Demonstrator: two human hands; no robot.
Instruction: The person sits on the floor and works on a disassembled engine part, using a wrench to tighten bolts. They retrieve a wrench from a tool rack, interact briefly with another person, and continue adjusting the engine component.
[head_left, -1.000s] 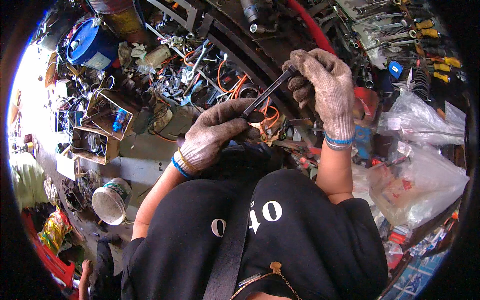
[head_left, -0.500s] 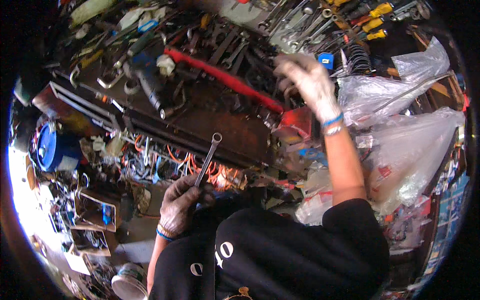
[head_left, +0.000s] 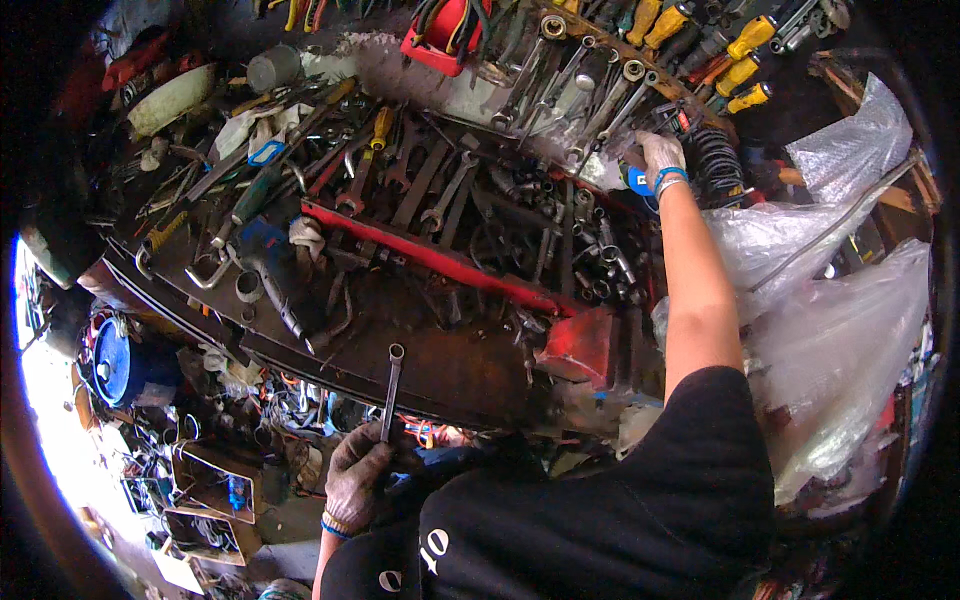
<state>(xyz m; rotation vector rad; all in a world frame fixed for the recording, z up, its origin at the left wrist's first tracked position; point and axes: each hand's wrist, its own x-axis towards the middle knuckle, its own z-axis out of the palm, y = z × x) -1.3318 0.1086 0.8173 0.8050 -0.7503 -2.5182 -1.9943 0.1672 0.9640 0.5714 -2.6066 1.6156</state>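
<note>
My left hand (head_left: 356, 478), in a soiled work glove, is closed around the lower part of a ring wrench (head_left: 392, 392). The wrench stands nearly upright, ring end up, over the near edge of the workbench (head_left: 440, 365). Far out at the back right, my right hand (head_left: 661, 153) in a pale glove is beside a small blue object (head_left: 640, 180) and close to a row of large wrenches (head_left: 612, 100). Its fingers are too small and partly hidden to show whether they grip anything.
A red-edged tray (head_left: 440, 258) holds wrenches and sockets. Left of it lie a dark pistol-shaped tool (head_left: 275, 285) and loose hand tools. Yellow-handled screwdrivers (head_left: 735, 75) stand at the back right, near a black coil spring (head_left: 717, 165). Clear plastic sheeting (head_left: 840, 340) covers the right side.
My right hand has reached farther away, from over the tray's right end to beside the blue object. The view has shifted toward the bench's far side. My left hand still holds the wrench.
</note>
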